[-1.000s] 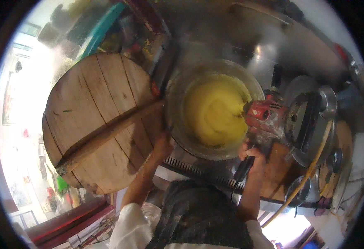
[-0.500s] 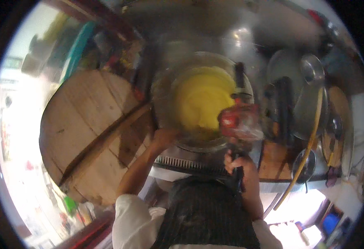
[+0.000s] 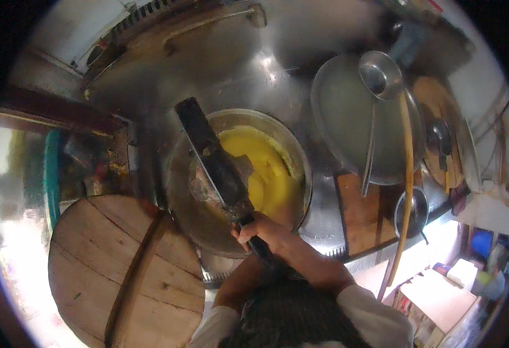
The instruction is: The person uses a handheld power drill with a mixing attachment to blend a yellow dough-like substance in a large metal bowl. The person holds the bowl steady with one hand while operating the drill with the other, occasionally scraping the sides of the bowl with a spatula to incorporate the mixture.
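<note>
A wide metal pot (image 3: pixel 304 174) holds a thick yellow mash (image 3: pixel 266 156) that is smooth in places and lumpy in others. My right hand (image 3: pixel 260 229) is wrapped round the black grip of a hand-held tool (image 3: pixel 216 168). The tool's long black block slants up to the left across the pot, hiding part of the rim and contents. Its working end is hidden, so its exact kind does not show. My left forearm (image 3: pixel 237 287) reaches up under my right arm beside the near rim; the left hand itself is hidden.
A round wooden board (image 3: pixel 92 272) with a cross bar stands at left. To the right are a large metal lid (image 3: pixel 341 116), a ladle (image 3: pixel 380 75), a long wooden stick (image 3: pixel 408 162), a small pan (image 3: pixel 411 214) and a brown wooden board (image 3: pixel 361 214).
My right hand and the tool have swung left over the pot, and the tool's red body has turned out of sight. My left hand has gone from the pot's rim to behind my right arm.
</note>
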Available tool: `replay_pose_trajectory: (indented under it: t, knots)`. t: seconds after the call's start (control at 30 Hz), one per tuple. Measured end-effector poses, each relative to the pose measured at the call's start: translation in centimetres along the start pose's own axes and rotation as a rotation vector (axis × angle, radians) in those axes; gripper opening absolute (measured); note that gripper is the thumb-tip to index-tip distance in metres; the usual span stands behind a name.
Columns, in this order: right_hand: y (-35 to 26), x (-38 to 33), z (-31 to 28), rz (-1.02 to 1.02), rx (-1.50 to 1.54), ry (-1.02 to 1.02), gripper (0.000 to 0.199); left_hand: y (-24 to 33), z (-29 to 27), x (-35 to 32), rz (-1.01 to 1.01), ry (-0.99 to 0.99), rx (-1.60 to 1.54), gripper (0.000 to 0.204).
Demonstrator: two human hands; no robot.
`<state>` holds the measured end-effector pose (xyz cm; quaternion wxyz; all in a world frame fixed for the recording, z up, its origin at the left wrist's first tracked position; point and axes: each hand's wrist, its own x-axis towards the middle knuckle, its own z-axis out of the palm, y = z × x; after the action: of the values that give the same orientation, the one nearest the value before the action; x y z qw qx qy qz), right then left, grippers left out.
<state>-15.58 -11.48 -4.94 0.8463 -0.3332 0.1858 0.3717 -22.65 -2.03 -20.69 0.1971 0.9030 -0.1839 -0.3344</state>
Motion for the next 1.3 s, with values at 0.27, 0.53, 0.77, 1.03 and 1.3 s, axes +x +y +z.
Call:
replay_pose_trajectory:
  t: [0.27, 0.53, 0.77, 1.03, 1.3]
  knots:
    - [-3.8, 1.0, -0.4, -0.149, -0.034, -0.024, 0.020, -0.5, -0.4, -0.2, -0.190, 0.021, -0.017, 0.040]
    - [-1.7, -1.9, -1.7, -0.218, 0.091, 0.148, 0.018, -1.0, -2.6, -5.5, -0.030, 0.075, -0.070, 0.048]
    - [1.0, -6.3, -2.6, -0.191, 0.138, 0.184, 0.017, 4.3, 0.7, -0.4, -0.050, 0.147, 0.133, 0.044]
    - [3.1, -10.3, -2.6, -0.201, 0.062, 0.081, 0.022, 0.5, -4.4, -7.2, -0.058, 0.198, -0.066, 0.037]
    - [3.1, -9.4, -1.6, -0.089, 0.336, -0.004, 0.033, -17.2, -3.1, -10.2, -0.422, 0.687, -0.476, 0.027]
